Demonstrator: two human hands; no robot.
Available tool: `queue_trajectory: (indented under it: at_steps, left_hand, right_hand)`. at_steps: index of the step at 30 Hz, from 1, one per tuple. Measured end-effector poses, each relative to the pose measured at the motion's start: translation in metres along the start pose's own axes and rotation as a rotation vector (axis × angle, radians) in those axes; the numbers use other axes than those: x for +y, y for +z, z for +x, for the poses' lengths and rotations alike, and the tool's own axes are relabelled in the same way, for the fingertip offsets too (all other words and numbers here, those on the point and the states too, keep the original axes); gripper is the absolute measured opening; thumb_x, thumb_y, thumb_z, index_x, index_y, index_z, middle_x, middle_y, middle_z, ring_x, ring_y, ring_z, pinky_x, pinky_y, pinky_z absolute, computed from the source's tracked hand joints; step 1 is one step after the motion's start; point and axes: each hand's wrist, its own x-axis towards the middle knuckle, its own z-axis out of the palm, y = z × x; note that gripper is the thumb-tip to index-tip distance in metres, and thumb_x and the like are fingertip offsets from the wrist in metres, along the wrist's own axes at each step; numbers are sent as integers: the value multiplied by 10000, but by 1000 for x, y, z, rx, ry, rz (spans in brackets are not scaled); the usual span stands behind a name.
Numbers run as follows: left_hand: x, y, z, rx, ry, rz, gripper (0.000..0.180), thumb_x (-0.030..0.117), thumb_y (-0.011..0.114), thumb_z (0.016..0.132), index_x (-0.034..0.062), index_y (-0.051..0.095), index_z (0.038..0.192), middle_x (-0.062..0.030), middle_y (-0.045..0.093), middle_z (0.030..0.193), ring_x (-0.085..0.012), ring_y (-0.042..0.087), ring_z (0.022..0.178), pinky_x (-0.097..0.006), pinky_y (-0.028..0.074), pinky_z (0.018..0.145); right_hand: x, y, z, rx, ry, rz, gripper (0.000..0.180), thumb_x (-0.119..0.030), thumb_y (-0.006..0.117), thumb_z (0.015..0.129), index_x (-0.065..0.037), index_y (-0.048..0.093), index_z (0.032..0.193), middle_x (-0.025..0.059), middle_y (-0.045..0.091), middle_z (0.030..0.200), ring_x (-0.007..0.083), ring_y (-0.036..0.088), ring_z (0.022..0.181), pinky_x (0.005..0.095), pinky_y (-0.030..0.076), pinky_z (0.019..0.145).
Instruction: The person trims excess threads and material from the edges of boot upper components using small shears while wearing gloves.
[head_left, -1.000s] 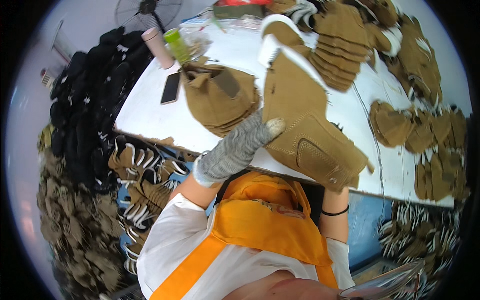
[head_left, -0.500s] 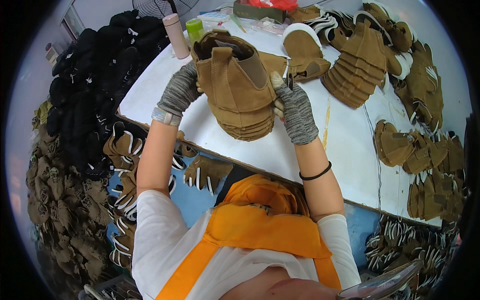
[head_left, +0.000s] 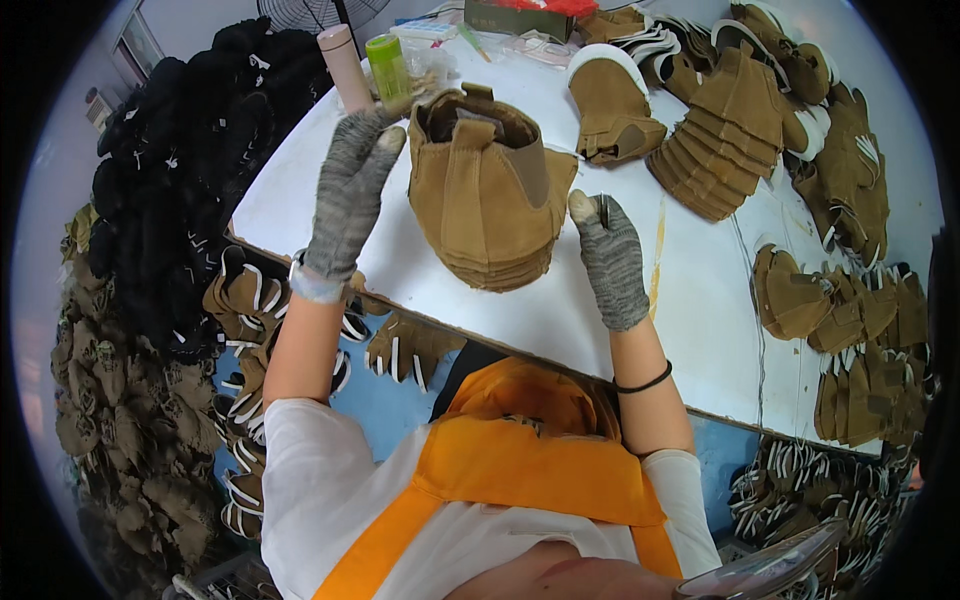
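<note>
While one suede boot-upper stack (head_left: 487, 195) sits between, left hand (head_left: 347, 195), right hand (head_left: 610, 260) open, empty.

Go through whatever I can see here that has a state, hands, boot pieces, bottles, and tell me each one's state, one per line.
Left hand: gloved, open, raised beside the stack, holding nothing.
Right hand: gloved, open, beside the stack, holding nothing.
Stack of tan boot uppers: piled on the white table, top one open at the collar.
Single tan boot: lying on its side, sole fitted.
Pink bottle: upright, capped.
Green container: upright, lidded.

gloved hands (head_left: 350, 190) flank stacked tan boot uppers (head_left: 487, 195).
</note>
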Motion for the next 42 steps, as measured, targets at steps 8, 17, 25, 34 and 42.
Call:
queue_trajectory:
  at_steps: [8, 17, 25, 34, 42]
  left_hand:
    - [86, 62, 40, -173, 658, 707, 509, 411, 714, 743, 107, 629, 1141, -115, 608, 1088, -292, 544, 1068, -388, 419, 943]
    - [70, 79, 50, -359, 259, 783, 250, 264, 760, 726, 42, 691, 818, -68, 630, 698, -204, 582, 629, -303, 475, 630]
    - [57, 92, 57, -249, 351, 667, 326, 347, 709, 770, 37, 667, 680, -74, 538, 532, -215, 521, 493, -332, 411, 521]
    - [50, 83, 54, -160, 431, 562, 274, 308, 727, 743, 50, 671, 672, -65, 512, 506, -208, 508, 476, -325, 392, 501]
    - [54, 84, 47, -145, 430, 546, 273, 312, 723, 757, 57, 676, 674, -55, 519, 503, -203, 508, 473, -326, 392, 502]
  right_hand:
    - [6, -13, -16, -77, 54, 222, 326, -365, 616, 888, -41, 590, 911, -14, 531, 717, 67, 456, 631, 217, 407, 599]
    - [65, -94, -15, 161, 166, 125, 308, -364, 648, 858, -59, 621, 893, -24, 518, 687, 81, 469, 635, 214, 419, 589]
    - [69, -90, 116, 259, -316, -710, 304, -227, 653, 817, -124, 602, 1098, 117, 588, 1034, 270, 582, 907, 352, 464, 839]
    - [86, -60, 200, 271, -372, -968, 315, -161, 630, 801, -90, 614, 1107, 188, 511, 1185, 311, 578, 965, 367, 470, 853]
    - [40, -87, 145, 437, -340, -517, 218, -233, 707, 744, -52, 700, 866, 112, 583, 884, 263, 533, 887, 367, 433, 806]
